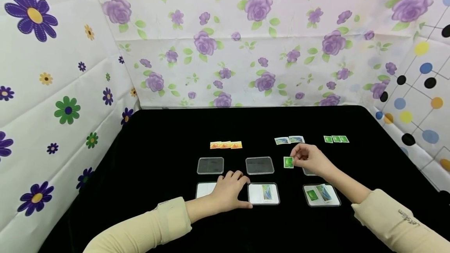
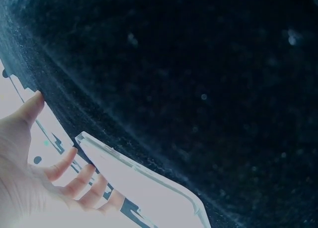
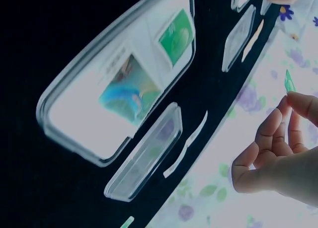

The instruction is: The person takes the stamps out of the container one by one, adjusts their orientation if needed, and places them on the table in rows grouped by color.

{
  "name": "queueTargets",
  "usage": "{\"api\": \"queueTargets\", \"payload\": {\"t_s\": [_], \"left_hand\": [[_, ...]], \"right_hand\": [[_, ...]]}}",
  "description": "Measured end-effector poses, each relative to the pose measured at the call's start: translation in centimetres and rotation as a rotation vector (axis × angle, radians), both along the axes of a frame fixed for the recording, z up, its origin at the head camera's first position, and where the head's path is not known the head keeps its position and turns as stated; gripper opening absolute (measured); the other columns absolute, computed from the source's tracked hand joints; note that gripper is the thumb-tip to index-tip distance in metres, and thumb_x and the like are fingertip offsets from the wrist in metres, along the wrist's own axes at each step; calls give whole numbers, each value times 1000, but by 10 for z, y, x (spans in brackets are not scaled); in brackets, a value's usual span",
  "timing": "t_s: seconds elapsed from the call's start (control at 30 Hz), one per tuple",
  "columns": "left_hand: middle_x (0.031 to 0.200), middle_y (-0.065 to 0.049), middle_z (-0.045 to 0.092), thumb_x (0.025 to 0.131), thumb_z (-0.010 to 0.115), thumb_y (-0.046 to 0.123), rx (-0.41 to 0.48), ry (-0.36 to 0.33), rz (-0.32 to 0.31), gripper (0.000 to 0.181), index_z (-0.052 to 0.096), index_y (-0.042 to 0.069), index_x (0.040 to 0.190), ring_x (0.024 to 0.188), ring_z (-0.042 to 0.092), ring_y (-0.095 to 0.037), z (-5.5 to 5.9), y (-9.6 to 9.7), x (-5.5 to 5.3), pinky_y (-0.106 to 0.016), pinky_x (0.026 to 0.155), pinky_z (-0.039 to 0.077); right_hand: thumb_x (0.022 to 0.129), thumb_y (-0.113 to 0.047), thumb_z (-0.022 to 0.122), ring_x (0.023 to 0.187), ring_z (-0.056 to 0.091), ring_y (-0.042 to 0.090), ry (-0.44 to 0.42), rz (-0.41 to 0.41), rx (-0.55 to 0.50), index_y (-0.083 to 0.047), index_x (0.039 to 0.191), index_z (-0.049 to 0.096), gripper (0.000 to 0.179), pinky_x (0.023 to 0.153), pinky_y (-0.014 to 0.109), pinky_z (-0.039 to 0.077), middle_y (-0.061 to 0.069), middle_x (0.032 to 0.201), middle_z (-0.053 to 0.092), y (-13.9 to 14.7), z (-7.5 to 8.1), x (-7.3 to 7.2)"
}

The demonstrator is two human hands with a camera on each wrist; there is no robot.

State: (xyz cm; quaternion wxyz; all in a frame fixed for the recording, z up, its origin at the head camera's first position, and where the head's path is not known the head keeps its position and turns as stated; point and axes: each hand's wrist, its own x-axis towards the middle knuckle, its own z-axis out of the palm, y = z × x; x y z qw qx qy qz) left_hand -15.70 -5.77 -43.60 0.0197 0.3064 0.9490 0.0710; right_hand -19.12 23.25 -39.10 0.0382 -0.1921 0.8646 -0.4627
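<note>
My right hand point(image 1: 313, 161) pinches a small green stamp point(image 1: 288, 162) between thumb and fingertips, raised off the black cloth. The same stamp point(image 3: 289, 81) shows nearly edge-on in the right wrist view. With fingers spread, my left hand point(image 1: 230, 192) is at the left side of the middle clear case point(image 1: 254, 194), which has a white insert and a blue-green landscape stamp point(image 1: 267, 192). It partly covers the left white-lined case point(image 1: 205, 189). The right case point(image 1: 332, 202) bears a green stamp point(image 1: 312, 195) and a landscape stamp point(image 1: 324, 193).
Behind the cases lie clear lids point(image 1: 211, 165), point(image 1: 259, 165), and a third one point(image 1: 309, 172) partly under my right hand. Farther back are rows of orange stamps point(image 1: 226, 145), landscape stamps point(image 1: 289, 140) and green stamps point(image 1: 336, 139). Flowered cloth walls point(image 1: 225, 50) stand around the black table.
</note>
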Motion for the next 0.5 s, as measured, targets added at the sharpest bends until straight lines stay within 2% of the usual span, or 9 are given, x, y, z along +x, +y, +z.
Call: {"api": "queueTargets", "payload": {"t_s": [0.3,0.5], "left_hand": [[124,-4,55,70,73,59,-6,12,3,69,57,18,124,110,52,-21,-1,0,-1,-41,78,46],[124,-4,56,71,73,59,-3,9,-2,69,57,18,124,110,53,-21,-1,0,0,-40,78,47]], "right_hand": [[86,4,61,71,56,4,20,10,-34,10,97,55,14,65,19,47,1,79,60,23,5,-6],[89,2,58,72,58,4,-38,11,-85,14,100,51,17,67,19,48,-8,77,59,42,5,-13]]}}
